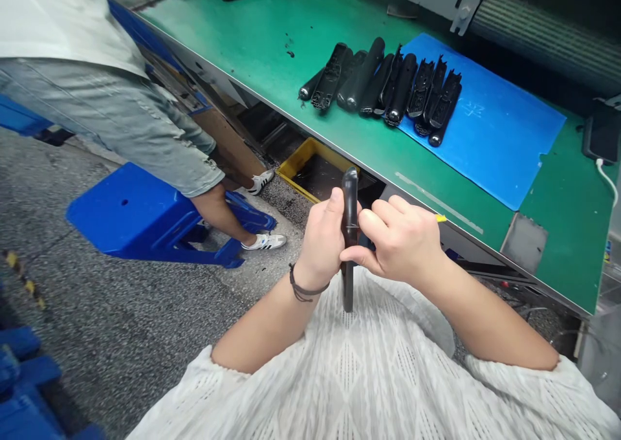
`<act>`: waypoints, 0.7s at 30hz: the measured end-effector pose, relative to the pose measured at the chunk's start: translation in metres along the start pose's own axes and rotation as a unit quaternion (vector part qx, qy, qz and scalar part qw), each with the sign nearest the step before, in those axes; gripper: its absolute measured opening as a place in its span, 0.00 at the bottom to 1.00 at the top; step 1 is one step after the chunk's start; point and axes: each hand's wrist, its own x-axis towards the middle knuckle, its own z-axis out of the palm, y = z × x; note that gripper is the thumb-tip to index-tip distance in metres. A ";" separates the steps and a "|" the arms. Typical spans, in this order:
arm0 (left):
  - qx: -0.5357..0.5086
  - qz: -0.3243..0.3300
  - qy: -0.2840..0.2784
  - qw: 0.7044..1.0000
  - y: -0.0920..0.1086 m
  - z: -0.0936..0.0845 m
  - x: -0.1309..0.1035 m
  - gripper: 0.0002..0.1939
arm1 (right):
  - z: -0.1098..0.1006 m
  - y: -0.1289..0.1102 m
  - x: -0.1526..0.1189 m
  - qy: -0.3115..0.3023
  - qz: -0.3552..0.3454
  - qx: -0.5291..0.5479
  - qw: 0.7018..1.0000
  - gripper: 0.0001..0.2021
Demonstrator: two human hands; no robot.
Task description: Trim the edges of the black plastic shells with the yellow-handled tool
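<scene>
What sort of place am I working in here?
Probably a factory workshop: a green workbench carries a row of similar black plastic parts, a yellow bin sits low beside it, and the left hand holds another black piece.

Fairly bright, diffuse light lays a soft sheen on the green tabletop (233, 45), while lower-left blue plastic (24, 404) blurs.

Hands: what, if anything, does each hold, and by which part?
The left hand holds the black part around its middle. The right hand is closed on a yellow thing, mostly hidden; which part cannot be told.
</scene>
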 end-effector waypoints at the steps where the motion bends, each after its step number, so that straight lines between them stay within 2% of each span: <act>1: -0.003 -0.001 0.003 1.000 0.001 0.001 0.001 0.34 | 0.000 -0.001 -0.001 -0.001 0.000 0.006 1.000 0.31; 9: -0.081 -0.022 0.009 0.996 0.002 0.007 0.007 0.33 | 0.005 -0.007 -0.009 -0.014 0.015 0.036 0.999 0.29; 14: -0.147 -0.038 0.029 0.988 0.010 0.011 0.012 0.34 | 0.008 -0.015 -0.013 -0.024 -0.004 0.050 0.998 0.29; 21: -0.150 -0.078 0.058 0.984 0.023 0.005 0.024 0.34 | 0.011 -0.021 -0.019 -0.057 -0.039 0.063 0.996 0.29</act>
